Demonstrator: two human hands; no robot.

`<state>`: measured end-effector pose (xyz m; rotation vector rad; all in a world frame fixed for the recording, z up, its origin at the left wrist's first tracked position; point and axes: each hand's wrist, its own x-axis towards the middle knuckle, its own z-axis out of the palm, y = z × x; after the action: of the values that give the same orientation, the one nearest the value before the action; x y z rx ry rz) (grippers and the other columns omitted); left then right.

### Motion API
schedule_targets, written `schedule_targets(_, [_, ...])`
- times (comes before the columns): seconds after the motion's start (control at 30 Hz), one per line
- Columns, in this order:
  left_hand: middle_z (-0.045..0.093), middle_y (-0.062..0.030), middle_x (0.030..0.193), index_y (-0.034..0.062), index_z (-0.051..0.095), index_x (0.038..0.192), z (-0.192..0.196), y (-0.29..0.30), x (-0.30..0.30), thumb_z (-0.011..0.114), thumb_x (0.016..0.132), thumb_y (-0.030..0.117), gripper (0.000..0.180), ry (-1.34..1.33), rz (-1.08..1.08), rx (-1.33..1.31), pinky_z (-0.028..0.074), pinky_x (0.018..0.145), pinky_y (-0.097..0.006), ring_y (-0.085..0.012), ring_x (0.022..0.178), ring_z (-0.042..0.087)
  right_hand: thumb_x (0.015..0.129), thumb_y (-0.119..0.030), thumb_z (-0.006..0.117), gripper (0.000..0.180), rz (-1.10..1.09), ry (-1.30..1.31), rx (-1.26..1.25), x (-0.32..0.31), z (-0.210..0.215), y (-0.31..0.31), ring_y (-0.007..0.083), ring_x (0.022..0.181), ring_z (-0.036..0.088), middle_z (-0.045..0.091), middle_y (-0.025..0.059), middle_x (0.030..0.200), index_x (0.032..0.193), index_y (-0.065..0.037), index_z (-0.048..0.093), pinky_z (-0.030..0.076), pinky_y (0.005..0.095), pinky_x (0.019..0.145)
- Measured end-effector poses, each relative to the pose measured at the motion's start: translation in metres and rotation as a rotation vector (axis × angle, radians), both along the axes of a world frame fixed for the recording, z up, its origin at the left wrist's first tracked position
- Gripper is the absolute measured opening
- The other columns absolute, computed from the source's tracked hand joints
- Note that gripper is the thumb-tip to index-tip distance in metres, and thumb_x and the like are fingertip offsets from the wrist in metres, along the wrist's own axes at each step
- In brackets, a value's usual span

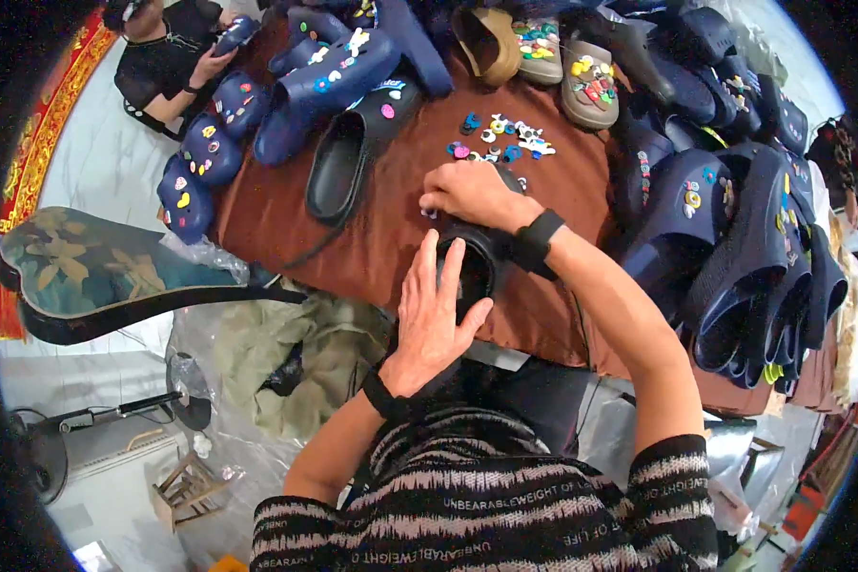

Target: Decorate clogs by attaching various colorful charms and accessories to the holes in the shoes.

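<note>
hands, 2, head view: left hand [429,319], fingers outstretched and thumb spread, laid against the opening of a black clog [492,270]; right hand [480,195], fingers curled over the toe end of the same clog, fingertips partly hidden, so whether they grip anything cannot be told. 1 dark band on each wrist.

black clog, 1: at the near edge of the desk [543,334], on brown cloth, opening toward the person, toe mostly covered by the right hand.

loose charms [511,153], assorted, blue, white, yellow and pink: scattered on the cloth just beyond the right hand.

second black clog [332,176], 1: left of the charms, well apart from the hands, a pink charm on its toe.

tan clog [591,88], 1: far side, heavily decorated.

navy clogs [682,214], several: grouped along the right side, others at far left.

co-worker [167,62], 1: upper left, dark top, holding a navy clog.
</note>
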<state>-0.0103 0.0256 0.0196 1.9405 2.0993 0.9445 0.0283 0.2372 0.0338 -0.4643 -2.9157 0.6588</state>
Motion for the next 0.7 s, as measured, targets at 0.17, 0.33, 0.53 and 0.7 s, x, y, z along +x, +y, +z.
schedule_targets(0.17, [0.019,-0.0283,0.154,0.0038,0.024,0.152,-0.002,-0.003,-0.001,0.070,0.086,0.030,0.085,-0.009,0.012,0.003,0.032,0.109,-0.054,-0.0495,0.134,0.033,0.091,-0.032,0.061,0.031,-0.260,0.328,-0.256,0.009,-0.004,0.014,0.0398,0.083,0.066,0.067,0.0216,0.083,0.088,-0.001,0.067,0.051,0.0486,0.074])
schedule_targets(0.33, [0.019,-0.0281,0.155,0.0047,0.022,0.152,-0.001,-0.001,0.001,0.071,0.085,0.030,0.087,-0.027,-0.001,0.014,0.032,0.110,-0.054,-0.0496,0.134,0.033,0.091,-0.018,0.060,0.021,-0.513,0.503,-0.280,0.028,-0.019,0.050,0.0357,0.073,0.067,0.068,0.0218,0.081,0.090,0.003,0.066,0.052,0.0428,0.068])
schedule_targets(0.53, [0.018,-0.0272,0.155,0.0059,0.022,0.153,-0.001,-0.001,0.000,0.071,0.085,0.031,0.087,-0.028,0.011,0.015,0.032,0.110,-0.053,-0.0493,0.135,0.032,0.092,-0.020,0.060,0.030,-0.648,0.508,-0.451,0.052,-0.015,0.070,0.0263,0.074,0.069,0.072,0.0179,0.093,0.112,0.001,0.067,0.055,0.0378,0.068])
schedule_targets(0.7, [0.018,-0.0270,0.156,0.0061,0.023,0.153,-0.001,-0.003,0.000,0.071,0.085,0.032,0.087,-0.035,0.021,0.004,0.032,0.110,-0.053,-0.0489,0.136,0.031,0.091,-0.023,0.059,0.027,-0.872,0.338,-0.030,0.091,-0.051,0.094,0.0409,0.099,0.065,0.068,0.0260,0.103,0.106,-0.003,0.069,0.051,0.0496,0.084])
